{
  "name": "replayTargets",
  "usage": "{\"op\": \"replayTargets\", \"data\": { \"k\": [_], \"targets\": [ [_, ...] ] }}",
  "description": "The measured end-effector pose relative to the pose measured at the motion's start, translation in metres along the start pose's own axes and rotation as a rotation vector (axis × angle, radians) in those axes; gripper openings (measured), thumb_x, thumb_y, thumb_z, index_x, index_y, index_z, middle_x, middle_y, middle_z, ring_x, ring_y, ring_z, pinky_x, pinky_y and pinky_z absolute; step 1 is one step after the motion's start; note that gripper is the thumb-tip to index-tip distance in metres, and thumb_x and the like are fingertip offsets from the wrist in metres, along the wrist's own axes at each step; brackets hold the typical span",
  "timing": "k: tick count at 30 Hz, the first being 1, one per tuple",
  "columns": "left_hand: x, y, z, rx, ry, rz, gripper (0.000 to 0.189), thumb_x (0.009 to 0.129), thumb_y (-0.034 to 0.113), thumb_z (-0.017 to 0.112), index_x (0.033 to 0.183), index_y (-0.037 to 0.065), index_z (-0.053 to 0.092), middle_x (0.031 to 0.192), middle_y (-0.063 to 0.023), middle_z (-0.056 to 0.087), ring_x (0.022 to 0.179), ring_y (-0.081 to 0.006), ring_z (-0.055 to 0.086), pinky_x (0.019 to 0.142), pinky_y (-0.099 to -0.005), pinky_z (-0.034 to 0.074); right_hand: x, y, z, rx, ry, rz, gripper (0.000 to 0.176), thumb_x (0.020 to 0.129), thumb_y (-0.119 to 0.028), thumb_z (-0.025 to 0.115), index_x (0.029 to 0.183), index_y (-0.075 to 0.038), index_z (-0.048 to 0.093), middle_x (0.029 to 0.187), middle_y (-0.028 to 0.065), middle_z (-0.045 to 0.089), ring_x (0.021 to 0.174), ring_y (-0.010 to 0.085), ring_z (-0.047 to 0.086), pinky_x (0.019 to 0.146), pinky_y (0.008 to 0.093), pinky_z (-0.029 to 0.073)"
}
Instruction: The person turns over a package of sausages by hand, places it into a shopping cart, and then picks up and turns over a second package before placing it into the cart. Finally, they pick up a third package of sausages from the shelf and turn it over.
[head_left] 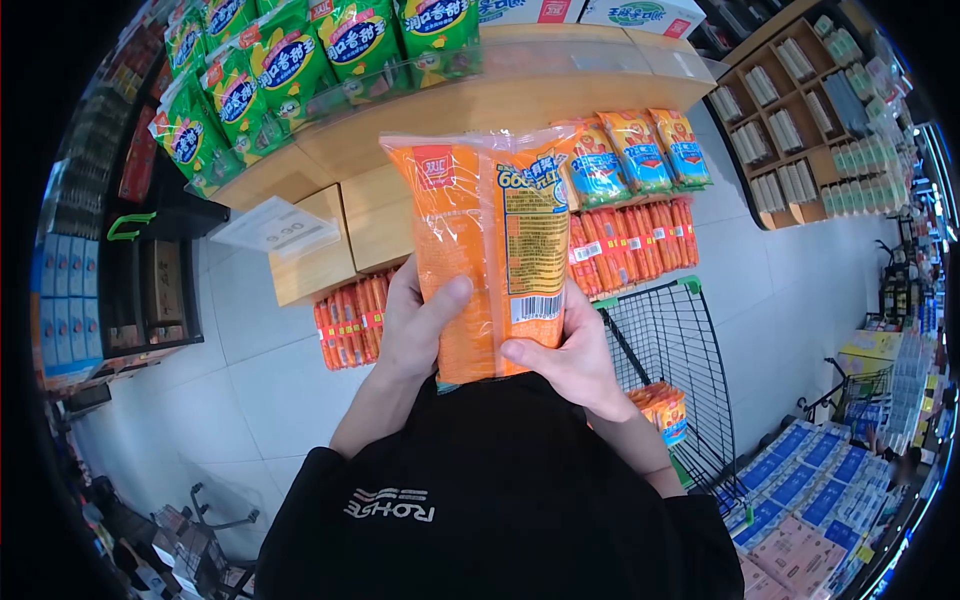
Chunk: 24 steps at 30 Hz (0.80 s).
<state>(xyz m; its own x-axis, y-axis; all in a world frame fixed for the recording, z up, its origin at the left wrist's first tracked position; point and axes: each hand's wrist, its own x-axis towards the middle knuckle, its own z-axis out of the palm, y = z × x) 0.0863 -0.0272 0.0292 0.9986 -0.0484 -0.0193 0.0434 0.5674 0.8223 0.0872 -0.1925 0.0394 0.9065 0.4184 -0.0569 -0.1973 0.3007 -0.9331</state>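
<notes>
I hold an orange plastic pack of sausages (480, 250) upright in front of me, its back label with text and barcode facing me. My left hand (415, 325) grips its lower left side, thumb across the front. My right hand (565, 355) grips the lower right corner, thumb under the barcode. Behind the pack, more orange sausage packs (630, 235) lie stacked against a wooden display stand (380, 225).
Green snack bags (290, 60) fill the stand's top shelf. A black wire shopping cart (675, 345) stands at my right with an orange pack (663, 410) inside. Blue boxes (800, 475) lie low at right, and shelving (800, 120) rises at upper right. The floor is grey tile.
</notes>
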Motion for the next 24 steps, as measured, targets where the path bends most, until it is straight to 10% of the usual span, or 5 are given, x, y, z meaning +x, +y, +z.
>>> {"op": "replayTargets", "data": {
  "k": [14,24],
  "targets": [
    [-0.012,-0.01,0.017,-0.251,0.214,-0.253,0.055,0.094,0.045,0.02,0.128,0.005,0.033,0.126,-0.009,0.043,0.112,-0.0189,0.046,0.096,-0.0321,0.036,-0.009,0.003,-0.004,0.027,0.058,-0.042,0.046,0.078,-0.004,0.063,0.119,0.0,0.041,0.108,0.0044,0.054,0.099,0.0097,0.051,0.089,0.0273,0.04],
    [-0.028,-0.021,0.007,-0.158,0.061,-0.142,0.051,0.095,0.04,0.017,0.13,0.006,0.029,0.128,-0.0108,0.042,0.114,-0.0223,0.045,0.097,-0.0373,0.036,-0.021,0.011,-0.011,0.035,0.022,-0.105,0.039,0.081,-0.012,0.062,0.114,0.001,0.047,0.104,0.0039,0.056,0.094,0.0076,0.051,0.085,0.0251,0.039]
  ]
}}
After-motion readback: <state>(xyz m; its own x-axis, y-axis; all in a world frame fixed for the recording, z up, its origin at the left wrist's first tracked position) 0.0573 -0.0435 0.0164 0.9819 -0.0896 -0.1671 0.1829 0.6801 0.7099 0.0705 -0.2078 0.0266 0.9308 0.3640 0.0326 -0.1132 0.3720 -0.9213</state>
